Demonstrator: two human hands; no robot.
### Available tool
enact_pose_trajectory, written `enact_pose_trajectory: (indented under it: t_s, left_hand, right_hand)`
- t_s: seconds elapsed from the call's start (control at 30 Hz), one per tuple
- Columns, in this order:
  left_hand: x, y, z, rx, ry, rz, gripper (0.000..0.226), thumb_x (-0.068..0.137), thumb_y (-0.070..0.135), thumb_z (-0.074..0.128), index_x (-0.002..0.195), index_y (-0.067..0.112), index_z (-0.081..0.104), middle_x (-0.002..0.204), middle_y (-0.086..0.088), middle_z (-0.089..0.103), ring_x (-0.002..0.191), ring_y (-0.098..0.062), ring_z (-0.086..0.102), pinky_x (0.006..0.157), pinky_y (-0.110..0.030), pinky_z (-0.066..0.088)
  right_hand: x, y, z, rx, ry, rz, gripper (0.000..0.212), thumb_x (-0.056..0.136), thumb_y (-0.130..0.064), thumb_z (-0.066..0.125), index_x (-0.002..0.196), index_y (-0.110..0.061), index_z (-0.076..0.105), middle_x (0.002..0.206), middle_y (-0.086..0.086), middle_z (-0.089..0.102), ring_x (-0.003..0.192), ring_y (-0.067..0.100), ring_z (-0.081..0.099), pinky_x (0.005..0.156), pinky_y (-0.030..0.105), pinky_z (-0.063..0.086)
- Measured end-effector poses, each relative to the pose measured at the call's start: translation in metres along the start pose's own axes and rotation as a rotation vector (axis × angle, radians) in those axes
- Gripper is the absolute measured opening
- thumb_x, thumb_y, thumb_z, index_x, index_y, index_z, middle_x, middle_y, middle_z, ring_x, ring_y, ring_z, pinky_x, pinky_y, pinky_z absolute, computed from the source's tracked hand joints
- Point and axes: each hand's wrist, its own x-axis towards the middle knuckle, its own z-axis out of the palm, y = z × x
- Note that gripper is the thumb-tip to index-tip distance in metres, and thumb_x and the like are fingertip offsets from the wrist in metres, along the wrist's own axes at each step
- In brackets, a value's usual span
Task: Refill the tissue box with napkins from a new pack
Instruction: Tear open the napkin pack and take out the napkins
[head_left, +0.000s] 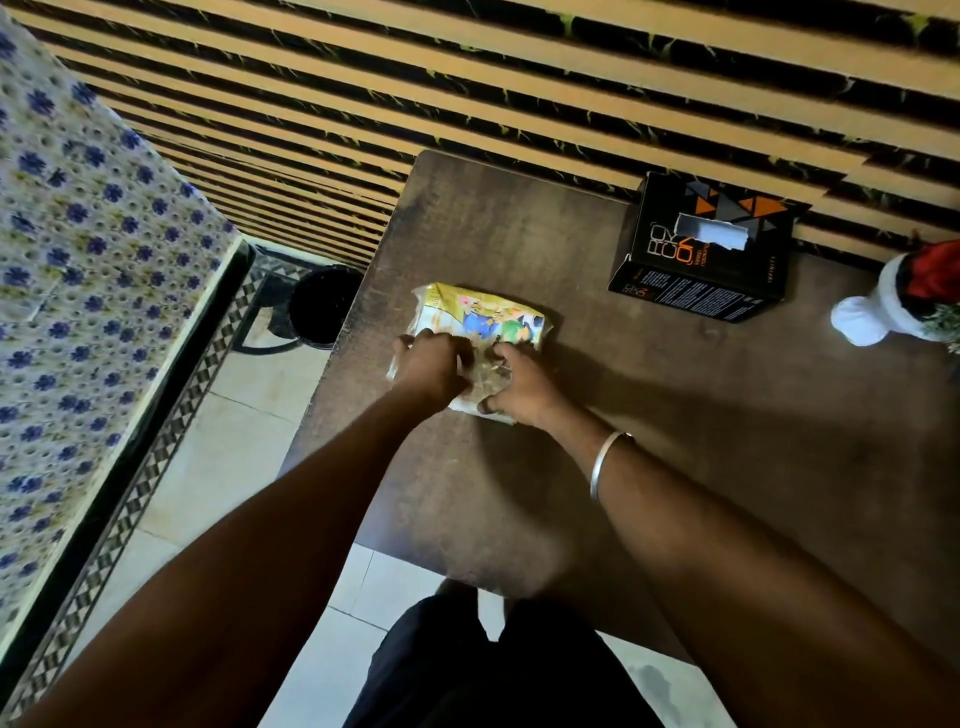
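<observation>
Head view, looking down on a dark brown table (675, 415). Both hands are at the napkin pack (483, 317), centre of frame, w/ the pack lying flat on the table near its left edge. Left hand (431, 364) covers the pack's lower-left part, fingers curled down onto the wrapper; right hand (519, 384) sits just beside it on the lower-right part, fingers bent and pinching at the clear plastic. The two hands are close together, nearly touching, approx. at the pack's near end; whether the film is already torn cannot be told, since the hands hide that spot. The printed far end of the pack shows above the knuckles, uncovered.

Tissue box (711, 249), black w/ orange triangles, stands upper right of centre against the slatted wall (467, 78), well apart from the pack and from both hands. A pale tissue (711, 231) shows in its top slot.

Likely step: opening the wrapper. Risks, as judged: (a) a hard pull on thin film may split it wide and spill napkins, some over the near left table edge toward the floor (249, 415) and the dark bin (324, 304) below; (b) pinching too deep may tear or crumple the top napkins; (c) a later reach to the box passes near the white vase (872, 312) at right, which could tip.
</observation>
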Motion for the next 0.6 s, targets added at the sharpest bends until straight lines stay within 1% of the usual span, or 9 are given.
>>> enact_pose_trajectory:
  t_s: [0.13,0.2,0.23,0.3,0.37,0.4,0.47,0.53,0.6]
  left_hand:
    - [-0.014,-0.014,0.005,-0.049,0.036,0.132,0.020,0.082,0.024,0.073,0.101,0.030,0.075,0.097,0.003,0.067,0.111,-0.020,0.055,0.101,-0.041,0.028]
    - [-0.023,-0.024,0.007,-0.057,0.024,0.185,0.018,0.080,0.021,0.075,0.096,0.028,0.076,0.086,0.006,0.060,0.107,-0.021,0.057,0.100,-0.039,0.028]
    - [-0.027,-0.028,0.008,-0.041,0.013,0.206,0.016,0.079,0.020,0.074,0.094,0.028,0.076,0.084,0.008,0.056,0.105,-0.021,0.057,0.099,-0.038,0.028]
    - [-0.034,-0.035,0.010,0.004,0.016,0.250,0.013,0.079,0.022,0.074,0.089,0.029,0.075,0.082,0.009,0.054,0.103,-0.021,0.058,0.097,-0.037,0.028]
    - [-0.042,-0.040,0.009,0.054,0.008,0.282,0.012,0.080,0.026,0.073,0.092,0.029,0.075,0.085,0.009,0.055,0.106,-0.020,0.058,0.095,-0.037,0.029]
    - [-0.046,-0.041,0.008,0.110,-0.022,0.284,0.016,0.082,0.029,0.072,0.097,0.029,0.074,0.088,0.008,0.058,0.109,-0.020,0.056,0.096,-0.038,0.029]
    - [-0.054,-0.042,0.005,0.265,-0.105,0.288,0.029,0.083,0.032,0.071,0.112,0.032,0.071,0.098,0.009,0.067,0.114,-0.017,0.056,0.100,-0.039,0.029]
    - [-0.061,-0.045,0.004,0.353,-0.213,0.260,0.039,0.084,0.021,0.068,0.121,0.034,0.067,0.111,0.012,0.070,0.118,-0.014,0.057,0.104,-0.037,0.029]
    - [-0.067,-0.049,0.007,0.324,-0.296,0.200,0.049,0.084,0.007,0.061,0.124,0.035,0.065,0.121,0.011,0.068,0.120,-0.015,0.060,0.104,-0.035,0.036]
  right_hand:
    - [0.002,-0.003,-0.002,-0.035,-0.113,0.036,0.106,0.055,-0.027,0.087,0.147,-0.032,0.036,0.151,0.008,0.033,0.142,0.029,0.032,0.116,0.050,0.031]
    - [0.003,-0.004,-0.005,-0.003,-0.165,0.071,0.107,0.049,-0.032,0.078,0.146,-0.042,0.034,0.152,0.006,0.035,0.143,0.028,0.033,0.116,0.052,0.031]
    - [0.002,-0.004,-0.010,0.011,-0.192,0.074,0.101,0.050,-0.035,0.073,0.144,-0.043,0.037,0.148,0.006,0.039,0.140,0.027,0.037,0.114,0.051,0.034]
    - [-0.002,-0.008,-0.023,0.102,-0.248,0.037,0.082,0.060,-0.036,0.068,0.139,-0.032,0.050,0.133,0.004,0.054,0.125,0.022,0.051,0.106,0.040,0.044]
    - [-0.004,-0.011,-0.029,0.257,-0.260,-0.022,0.051,0.080,-0.024,0.065,0.130,-0.017,0.061,0.108,-0.001,0.063,0.101,0.012,0.060,0.087,0.025,0.049]
    - [-0.005,-0.012,-0.028,0.280,-0.221,-0.051,0.040,0.084,-0.017,0.064,0.124,-0.014,0.065,0.093,-0.004,0.062,0.086,0.009,0.059,0.076,0.023,0.047]
    - [-0.006,-0.014,-0.021,0.145,-0.089,-0.122,0.031,0.081,-0.007,0.069,0.112,-0.013,0.069,0.076,-0.006,0.054,0.070,0.011,0.053,0.068,0.025,0.044]
    - [-0.012,-0.015,-0.011,-0.066,-0.061,-0.189,0.034,0.077,-0.009,0.076,0.109,-0.016,0.068,0.084,-0.005,0.054,0.080,0.013,0.052,0.076,0.027,0.045]
    - [-0.021,-0.015,-0.001,-0.233,-0.098,-0.267,0.042,0.073,-0.020,0.081,0.111,-0.021,0.062,0.100,-0.002,0.054,0.092,0.014,0.052,0.083,0.029,0.045]
